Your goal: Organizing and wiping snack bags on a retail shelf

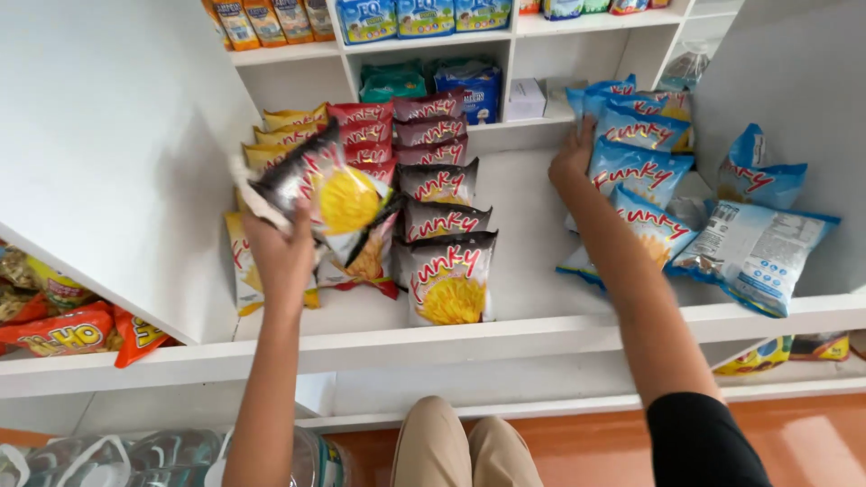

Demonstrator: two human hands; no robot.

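Left hand pinches 1 black chip bag; right hand presses blue bags; bare shelf between.

A dark snack bag with a yellow chip picture is held up, tilted, above the rows of bags on the white shelf, while blue snack bags lie overlapping in a loose pile at the right.
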